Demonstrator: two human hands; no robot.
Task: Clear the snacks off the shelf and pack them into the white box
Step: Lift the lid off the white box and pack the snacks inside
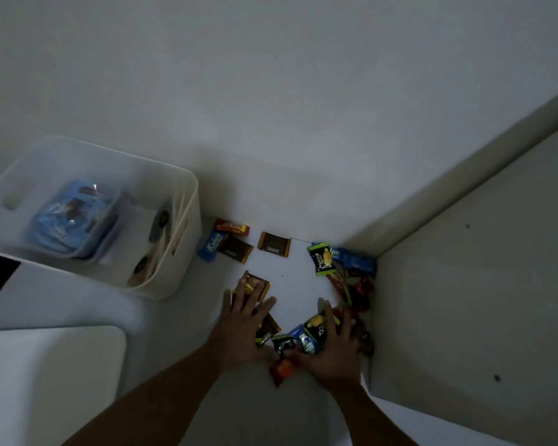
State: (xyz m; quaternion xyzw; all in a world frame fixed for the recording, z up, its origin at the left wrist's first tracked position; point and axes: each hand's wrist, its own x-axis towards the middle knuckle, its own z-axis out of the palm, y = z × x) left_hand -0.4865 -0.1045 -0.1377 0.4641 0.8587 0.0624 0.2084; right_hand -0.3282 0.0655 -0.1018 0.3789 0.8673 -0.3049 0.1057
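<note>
Although the light is dim, white box [187, 188]: stands on the shelf [290, 278] at its left end, just beside the nearest snacks.
Box contents: a clear-wrapped bundle of blue packs [73, 217] on the floor; flat packets [157, 243] on edge against the right wall.
Snacks by box: blue Kalpa bar [210, 249], red-yellow bar [232, 226], two dark brown squares [236, 249], against the back wall.
Corner snacks: green packet [322, 259], blue packets [356, 260], red-green pile [356, 292] along the side panel.
Left hand [242, 329]: fingers straight and spread, flat on brown packets [255, 283]; nothing gripped.
Right hand [335, 346]: fingers spread over a front heap [306, 341] of blue, green and orange wrappers; pressing, not pinching.
</note>
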